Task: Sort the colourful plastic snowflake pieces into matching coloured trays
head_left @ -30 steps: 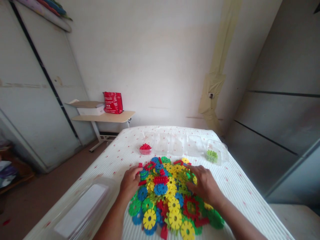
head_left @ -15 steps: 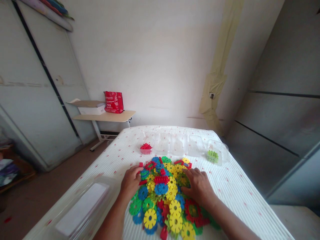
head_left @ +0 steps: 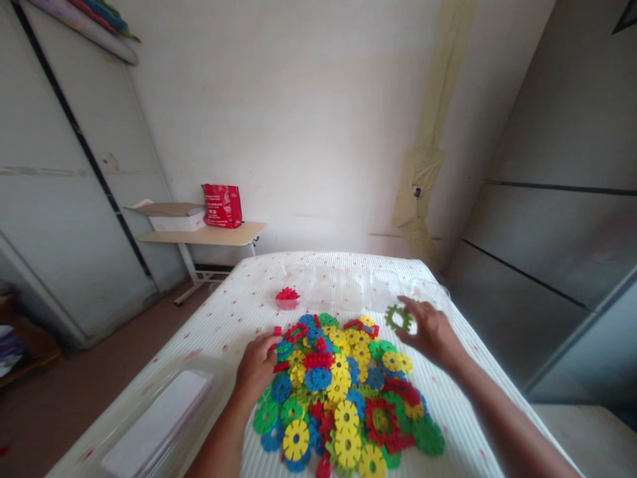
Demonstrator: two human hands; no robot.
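Observation:
My right hand (head_left: 430,332), raised beyond the right edge of the pile, pinches an olive-green gear-shaped ring piece (head_left: 398,318) between thumb and fingers. It hangs in front of the clear container's right end, where the hand covers the green pieces. My left hand (head_left: 256,365) rests at the left edge of the pile with its fingers curled. A small red piece (head_left: 277,330) shows at its fingertips. Between the hands spreads a heap of plastic interlocking pieces (head_left: 346,415): yellow, blue and green notched discs, red square frames and red toothed bars.
A clear divided container (head_left: 343,285) lies across the far side of the table, with red pieces (head_left: 287,295) in its left compartment. At the left front stands a clear plastic box (head_left: 159,425) with a white slab inside. Behind, a side table (head_left: 223,234) carries a red bag (head_left: 221,206).
My right hand has lifted off the pile and moved up and to the right with the olive-green ring piece. My left hand stays at the pile's left edge. The view has shifted slightly.

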